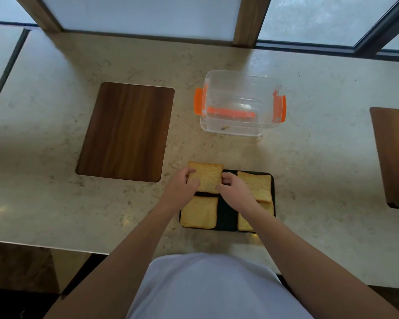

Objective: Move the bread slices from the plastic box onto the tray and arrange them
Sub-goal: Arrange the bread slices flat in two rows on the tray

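Note:
A black tray (225, 215) lies near the counter's front edge. Both my hands grip one bread slice (207, 177) over its far left corner: my left hand (182, 186) on the slice's left edge, my right hand (234, 188) on its right edge. Another slice (199, 212) lies flat at the near left. A slice (256, 184) sits at the far right, overlapping one (244, 223) at the near right that my right forearm partly hides. The clear plastic box (240, 103) with orange clips stands beyond the tray and holds no slices.
A dark wooden board (127, 132) is set into the marble counter (55, 180) to the left. Another wooden board (394, 157) sits at the right edge. Window frames run along the back of the counter.

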A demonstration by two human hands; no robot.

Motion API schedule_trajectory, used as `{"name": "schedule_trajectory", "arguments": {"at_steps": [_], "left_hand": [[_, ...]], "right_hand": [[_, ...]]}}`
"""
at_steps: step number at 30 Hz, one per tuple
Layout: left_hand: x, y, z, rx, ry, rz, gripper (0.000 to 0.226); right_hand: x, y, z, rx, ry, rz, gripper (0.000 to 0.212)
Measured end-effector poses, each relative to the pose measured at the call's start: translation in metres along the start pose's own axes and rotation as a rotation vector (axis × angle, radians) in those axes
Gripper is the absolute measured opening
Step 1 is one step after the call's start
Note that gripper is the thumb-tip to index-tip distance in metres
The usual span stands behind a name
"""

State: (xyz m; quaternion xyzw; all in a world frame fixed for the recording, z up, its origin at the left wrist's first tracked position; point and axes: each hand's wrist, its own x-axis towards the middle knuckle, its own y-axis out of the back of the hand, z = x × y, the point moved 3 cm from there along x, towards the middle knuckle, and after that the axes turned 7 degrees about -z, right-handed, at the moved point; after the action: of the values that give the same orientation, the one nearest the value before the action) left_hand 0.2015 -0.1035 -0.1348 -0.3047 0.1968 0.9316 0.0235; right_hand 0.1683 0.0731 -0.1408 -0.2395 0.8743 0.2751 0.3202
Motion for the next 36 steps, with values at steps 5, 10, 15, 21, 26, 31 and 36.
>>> {"name": "schedule_trajectory", "arguments": {"at_steps": [5, 10, 15, 21, 26, 31, 36], "left_hand": [[0.0, -0.004, -0.008, 0.057, 0.049, -0.03, 0.052], [0.002, -0.007, -0.007, 0.18, 0.073, -0.052, 0.061], [0.004, -0.006, -0.005, 0.206, 0.102, -0.06, 0.064], [0.003, -0.008, -0.008, 0.195, 0.115, -0.04, 0.063], [-0.001, -0.009, -0.012, 0.147, 0.101, 0.052, 0.049], [-0.003, -0.005, -0.015, 0.103, 0.11, 0.165, 0.045], [-0.003, -0.003, -0.02, 0.04, 0.094, 0.144, 0.01]], "right_hand": [[0.006, -0.005, 0.004, -0.133, -0.039, -0.042, 0.062], [0.011, -0.006, 0.005, -0.216, -0.06, -0.047, 0.058], [0.015, -0.008, 0.003, -0.205, -0.056, -0.065, 0.063], [0.014, -0.008, 0.004, -0.185, -0.05, -0.054, 0.065], [0.012, -0.011, 0.002, -0.158, -0.026, -0.075, 0.066], [0.011, -0.014, 0.003, -0.121, -0.012, -0.054, 0.059], [0.01, -0.016, 0.002, -0.137, -0.012, -0.069, 0.063]]}}
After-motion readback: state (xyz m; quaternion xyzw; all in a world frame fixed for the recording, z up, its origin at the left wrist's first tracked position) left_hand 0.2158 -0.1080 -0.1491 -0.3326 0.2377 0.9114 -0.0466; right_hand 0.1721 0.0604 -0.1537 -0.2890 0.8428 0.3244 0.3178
